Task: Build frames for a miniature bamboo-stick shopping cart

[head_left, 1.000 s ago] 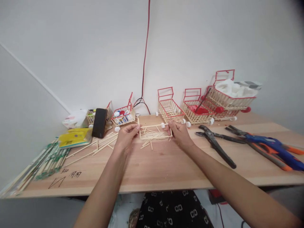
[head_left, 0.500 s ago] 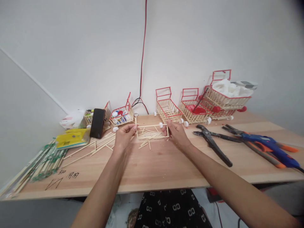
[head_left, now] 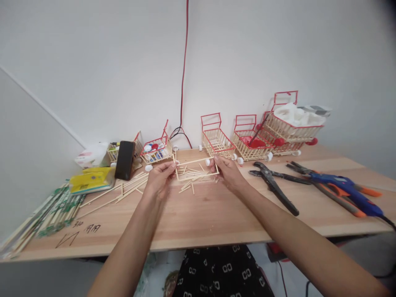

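Between my two hands is a rectangular frame of thin wooden sticks (head_left: 198, 177), raised a little above the table. My left hand (head_left: 161, 175) pinches its left side near the upper corner. The fingers of my right hand (head_left: 227, 171) are closed on its upper right corner. Through the frame, short cut sticks (head_left: 186, 187) show, lying loose on the wood. Behind it stands a small stick-built shopping cart (head_left: 218, 142) with red trim and white wheels. Some fingertips are hidden behind the frame.
Long sticks (head_left: 131, 190), bundled sticks (head_left: 57, 212), a yellow packet (head_left: 92, 180) and a phone (head_left: 125, 161) lie left. More carts (head_left: 252, 144) line the wall. On the right are black pliers (head_left: 274, 187) and a blue glue gun (head_left: 343, 187). A red-black cable (head_left: 185, 62) hangs behind.
The stick frame has tilted, its right end now higher than its left along the top bar. Both hands still hold it. The whole view has shifted slightly.
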Motion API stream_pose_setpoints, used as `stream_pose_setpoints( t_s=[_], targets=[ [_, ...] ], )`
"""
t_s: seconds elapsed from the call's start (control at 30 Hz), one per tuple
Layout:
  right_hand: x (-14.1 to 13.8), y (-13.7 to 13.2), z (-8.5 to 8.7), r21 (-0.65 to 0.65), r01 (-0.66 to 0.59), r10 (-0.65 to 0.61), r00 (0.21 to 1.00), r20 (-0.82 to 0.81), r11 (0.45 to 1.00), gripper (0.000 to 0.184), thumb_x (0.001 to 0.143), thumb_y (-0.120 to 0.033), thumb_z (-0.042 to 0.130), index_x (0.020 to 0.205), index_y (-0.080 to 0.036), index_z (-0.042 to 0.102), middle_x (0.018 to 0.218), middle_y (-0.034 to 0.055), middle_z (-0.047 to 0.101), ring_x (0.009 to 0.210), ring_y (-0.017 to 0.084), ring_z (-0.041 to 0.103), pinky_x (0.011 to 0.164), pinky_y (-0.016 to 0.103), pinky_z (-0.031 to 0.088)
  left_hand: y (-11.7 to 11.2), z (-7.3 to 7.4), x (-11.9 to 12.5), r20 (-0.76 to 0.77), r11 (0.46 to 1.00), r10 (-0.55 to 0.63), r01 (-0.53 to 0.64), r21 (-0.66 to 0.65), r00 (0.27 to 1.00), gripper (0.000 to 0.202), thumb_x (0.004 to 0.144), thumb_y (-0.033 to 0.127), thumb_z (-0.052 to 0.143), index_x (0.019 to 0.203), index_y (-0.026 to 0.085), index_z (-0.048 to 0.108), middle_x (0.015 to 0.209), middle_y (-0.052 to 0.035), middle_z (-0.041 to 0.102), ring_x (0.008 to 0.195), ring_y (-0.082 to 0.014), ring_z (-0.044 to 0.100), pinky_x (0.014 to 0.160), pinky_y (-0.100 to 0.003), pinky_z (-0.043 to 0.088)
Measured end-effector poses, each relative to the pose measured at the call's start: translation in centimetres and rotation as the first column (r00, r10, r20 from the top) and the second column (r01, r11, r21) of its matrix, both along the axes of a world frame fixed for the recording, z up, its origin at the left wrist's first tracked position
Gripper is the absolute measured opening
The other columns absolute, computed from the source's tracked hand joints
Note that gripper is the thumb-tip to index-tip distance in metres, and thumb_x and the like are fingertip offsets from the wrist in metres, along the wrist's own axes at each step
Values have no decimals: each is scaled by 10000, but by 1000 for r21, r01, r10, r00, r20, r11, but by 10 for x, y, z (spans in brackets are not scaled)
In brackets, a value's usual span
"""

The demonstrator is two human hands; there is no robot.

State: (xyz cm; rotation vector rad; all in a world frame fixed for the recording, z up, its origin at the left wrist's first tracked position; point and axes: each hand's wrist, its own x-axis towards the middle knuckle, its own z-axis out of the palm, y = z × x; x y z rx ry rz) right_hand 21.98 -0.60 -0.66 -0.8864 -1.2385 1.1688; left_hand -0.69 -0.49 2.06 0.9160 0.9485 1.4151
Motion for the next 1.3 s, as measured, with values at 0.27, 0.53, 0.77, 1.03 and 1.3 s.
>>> stream_pose_setpoints(
  t_s=[0.27, 0.53, 0.77, 1.03, 1.3],
  targets=[
    [1, 4, -5, 40, -18, 19, 1000, -15, 999, 507, 846, -642, 494, 722, -165, 613, 562, -13, 557, 414, 70, 442, 376, 181, 318, 0, 0, -1, -17, 1000, 18, -18, 20, 1000, 391, 431, 318, 902, 733, 124, 745, 704, -40, 704, 601, -76, 556, 564, -184, 429],
    [1, 1, -2, 98, 91, -105, 984, 142, 991, 478, 840, -622, 517, 701, -175, 612, 529, -28, 531, 389, 75, 410, 352, 184, 317, 0, -3, 2, -121, 996, 75, -68, 59, 990, 444, 482, 418, 869, 808, 134, 766, 731, -56, 716, 622, -100, 564, 579, -213, 410],
    [0, 0, -4, 90, 94, -108, 979, 170, 992, 477, 859, -616, 491, 704, -178, 597, 507, -24, 527, 373, 86, 417, 337, 191, 339, 4, -10, 2, -220, 992, 102, -82, 99, 970, 434, 515, 435, 856, 817, 135, 770, 695, -44, 699, 575, -89, 523, 555, -217, 386],
    [5, 3, 9, 35, 226, -224, 973, -52, 974, 489, 768, -655, 588, 667, -177, 567, 478, -43, 478, 371, 65, 377, 324, 172, 278, -6, 1, 6, -317, 976, 111, -44, 212, 942, 412, 686, 533, 702, 791, 135, 730, 691, -41, 661, 594, -116, 537, 554, -230, 390],
    [15, 7, 18, 0, 208, -202, 950, -239, 978, 514, 716, -695, 621, 673, -197, 501, 470, -71, 412, 335, 43, 314, 293, 167, 240, -12, 0, 11, -522, 902, 379, -182, 391, 764, 377, 691, 225, 605, 482, 208, 292, 476, 71, 273, 475, -84, 257, 494, -237, 204]
  ],
)
